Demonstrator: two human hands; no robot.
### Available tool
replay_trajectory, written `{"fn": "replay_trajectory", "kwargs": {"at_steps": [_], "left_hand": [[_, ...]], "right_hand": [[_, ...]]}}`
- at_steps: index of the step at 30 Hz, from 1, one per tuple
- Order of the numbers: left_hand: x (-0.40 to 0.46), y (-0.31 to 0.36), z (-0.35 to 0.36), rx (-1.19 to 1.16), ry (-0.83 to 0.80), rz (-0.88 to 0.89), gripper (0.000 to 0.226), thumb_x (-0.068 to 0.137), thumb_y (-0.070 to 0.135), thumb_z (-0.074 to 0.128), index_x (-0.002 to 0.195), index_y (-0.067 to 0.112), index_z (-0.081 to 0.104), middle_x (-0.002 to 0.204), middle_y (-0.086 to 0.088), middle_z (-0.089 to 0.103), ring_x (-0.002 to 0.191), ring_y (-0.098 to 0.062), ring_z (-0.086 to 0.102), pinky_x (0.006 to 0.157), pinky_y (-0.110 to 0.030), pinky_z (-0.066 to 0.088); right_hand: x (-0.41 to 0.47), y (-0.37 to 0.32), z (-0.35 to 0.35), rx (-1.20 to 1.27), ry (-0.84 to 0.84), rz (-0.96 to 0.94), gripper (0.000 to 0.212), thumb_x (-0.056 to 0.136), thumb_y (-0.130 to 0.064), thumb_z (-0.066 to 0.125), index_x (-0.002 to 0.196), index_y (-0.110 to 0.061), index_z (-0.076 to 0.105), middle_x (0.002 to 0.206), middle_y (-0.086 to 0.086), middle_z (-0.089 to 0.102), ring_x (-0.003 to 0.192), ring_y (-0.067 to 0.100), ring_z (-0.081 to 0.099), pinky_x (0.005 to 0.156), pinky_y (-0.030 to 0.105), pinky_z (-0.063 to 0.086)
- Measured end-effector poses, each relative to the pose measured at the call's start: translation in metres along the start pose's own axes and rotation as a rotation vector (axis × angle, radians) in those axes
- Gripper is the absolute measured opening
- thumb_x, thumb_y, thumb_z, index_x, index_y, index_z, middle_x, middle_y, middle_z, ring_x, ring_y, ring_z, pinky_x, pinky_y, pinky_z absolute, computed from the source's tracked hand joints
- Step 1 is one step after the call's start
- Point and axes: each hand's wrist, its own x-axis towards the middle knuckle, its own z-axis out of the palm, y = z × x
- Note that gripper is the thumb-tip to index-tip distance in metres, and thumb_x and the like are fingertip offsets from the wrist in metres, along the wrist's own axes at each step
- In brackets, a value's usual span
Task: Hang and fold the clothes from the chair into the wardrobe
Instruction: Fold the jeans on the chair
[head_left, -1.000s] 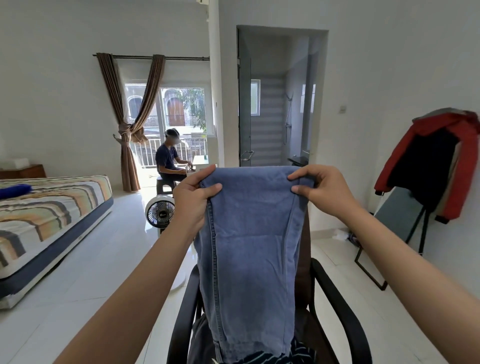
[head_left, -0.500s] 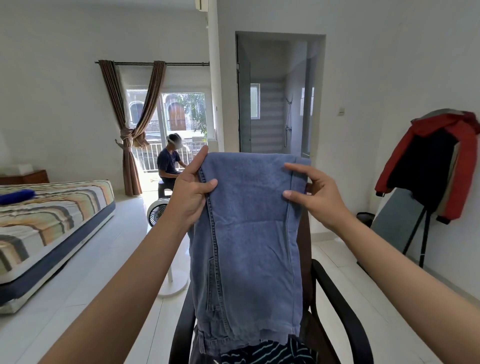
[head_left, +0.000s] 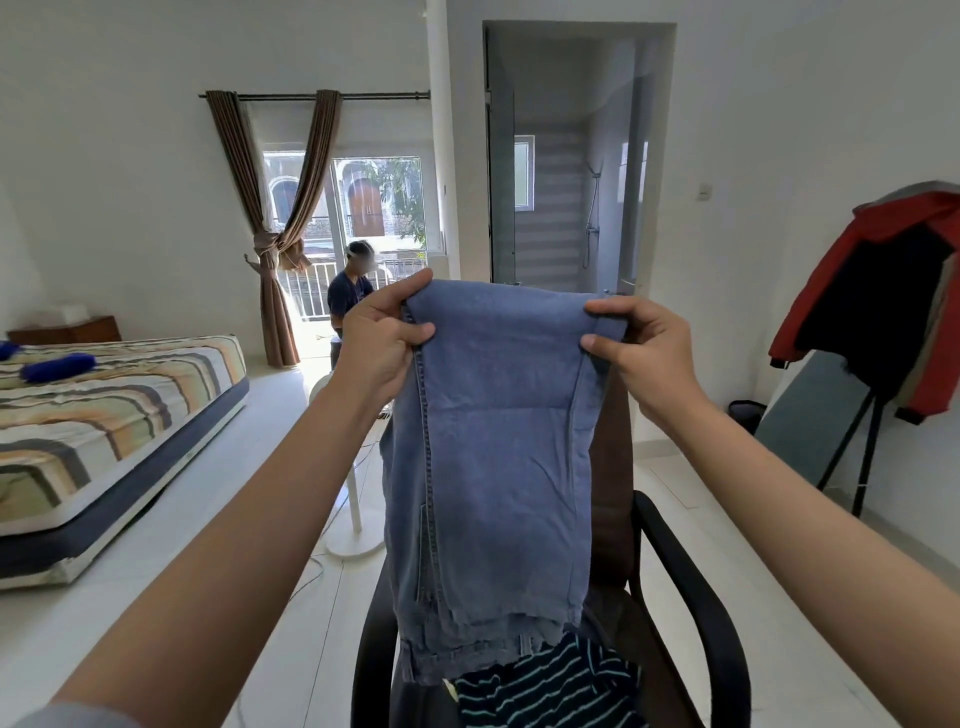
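A pair of blue jeans (head_left: 498, 447) hangs folded lengthwise in front of me, held up at its top edge. My left hand (head_left: 382, 343) pinches the top left corner along the seam. My right hand (head_left: 641, 353) grips the top right corner. The jeans' lower end hangs just above the seat of a black armchair (head_left: 691, 597). A dark striped garment (head_left: 550, 686) lies on that seat. The wardrobe is not in view.
A bed (head_left: 104, 415) with a striped cover stands at the left. A white floor fan (head_left: 353, 519) is behind the chair. A person (head_left: 350, 301) sits by the balcony door. A red and black jacket (head_left: 893, 301) hangs over an ironing board (head_left: 815, 415) at the right.
Both hands have lifted the jeans higher, so their lower end has come up off the chair seat. My right hand has closed its fingers on the top corner again.
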Motion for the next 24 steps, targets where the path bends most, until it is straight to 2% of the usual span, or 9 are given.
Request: {"fn": "replay_trajectory", "kwargs": {"at_steps": [4,6,8,10,12,13,16,19,24], "left_hand": [[0.002,-0.001,-0.003,0.071,0.020,-0.029,0.054,0.068,-0.034,0.046,0.095,0.008,0.068,0.085,0.005,0.071,0.085,-0.010,0.064,0.070,-0.020,0.053],[0.003,-0.003,-0.005,0.105,0.013,-0.031,0.054,0.068,-0.033,0.047,0.089,0.012,0.069,0.090,-0.001,0.069,0.088,-0.015,0.062,0.070,-0.022,0.053],[0.004,-0.006,-0.007,0.116,0.012,-0.020,0.055,0.068,-0.033,0.048,0.085,0.014,0.070,0.095,-0.005,0.067,0.096,-0.021,0.060,0.073,-0.025,0.052],[0.005,-0.008,-0.009,0.116,0.017,-0.024,0.055,0.068,-0.032,0.050,0.083,0.017,0.072,0.098,-0.007,0.066,0.100,-0.024,0.059,0.079,-0.030,0.051],[0.005,-0.010,-0.011,0.114,0.011,-0.030,0.055,0.069,-0.031,0.050,0.084,0.017,0.071,0.100,-0.007,0.066,0.101,-0.025,0.059,0.081,-0.032,0.051],[0.004,-0.010,-0.011,0.117,0.003,-0.030,0.054,0.070,-0.031,0.051,0.085,0.018,0.071,0.102,-0.007,0.066,0.102,-0.025,0.059,0.081,-0.032,0.052],[0.001,-0.008,-0.012,0.164,-0.003,-0.004,0.053,0.072,-0.028,0.054,0.087,0.020,0.070,0.103,-0.007,0.066,0.100,-0.022,0.060,0.076,-0.026,0.053],[-0.002,-0.003,-0.015,0.244,0.007,0.041,0.048,0.073,-0.024,0.057,0.094,0.018,0.068,0.095,0.002,0.067,0.087,-0.011,0.063,0.067,-0.017,0.052],[-0.006,0.000,-0.027,0.474,0.014,0.194,0.042,0.074,-0.009,0.071,0.102,0.023,0.068,0.097,0.011,0.068,0.086,0.003,0.064,0.082,-0.019,0.053]], "right_hand": [[-0.008,-0.002,0.000,-0.083,0.027,-0.004,0.038,0.069,0.012,0.076,0.083,-0.023,0.069,0.087,-0.016,0.068,0.083,-0.008,0.062,0.079,0.013,0.050],[-0.011,-0.005,-0.001,-0.135,0.026,-0.041,0.035,0.068,0.011,0.077,0.083,-0.020,0.069,0.084,-0.019,0.067,0.079,-0.013,0.060,0.076,0.010,0.048],[-0.013,-0.005,-0.002,-0.171,0.022,-0.056,0.034,0.069,0.006,0.079,0.085,-0.022,0.070,0.089,-0.015,0.067,0.085,-0.010,0.062,0.083,0.015,0.050],[-0.015,-0.002,-0.002,-0.199,0.039,-0.062,0.035,0.069,-0.002,0.081,0.084,-0.031,0.071,0.091,-0.014,0.069,0.092,-0.004,0.064,0.090,0.025,0.049],[-0.016,0.002,-0.002,-0.270,0.076,-0.080,0.031,0.068,-0.017,0.083,0.084,-0.042,0.072,0.095,-0.014,0.071,0.104,0.010,0.063,0.098,0.038,0.045],[-0.016,0.004,-0.002,-0.277,0.083,-0.085,0.031,0.068,-0.019,0.083,0.085,-0.043,0.072,0.096,-0.015,0.071,0.107,0.014,0.062,0.100,0.038,0.044],[-0.016,-0.001,-0.001,-0.122,0.063,-0.064,0.034,0.072,0.002,0.078,0.086,-0.028,0.071,0.090,-0.017,0.071,0.095,0.003,0.065,0.087,0.021,0.050],[-0.015,-0.007,0.002,-0.090,0.058,-0.104,0.035,0.073,0.005,0.077,0.084,-0.028,0.072,0.088,-0.016,0.072,0.090,0.008,0.068,0.083,0.028,0.056],[-0.008,-0.016,0.007,-0.066,0.089,-0.156,0.037,0.071,0.004,0.079,0.082,-0.032,0.073,0.088,-0.011,0.073,0.091,0.015,0.069,0.086,0.037,0.056]]}}
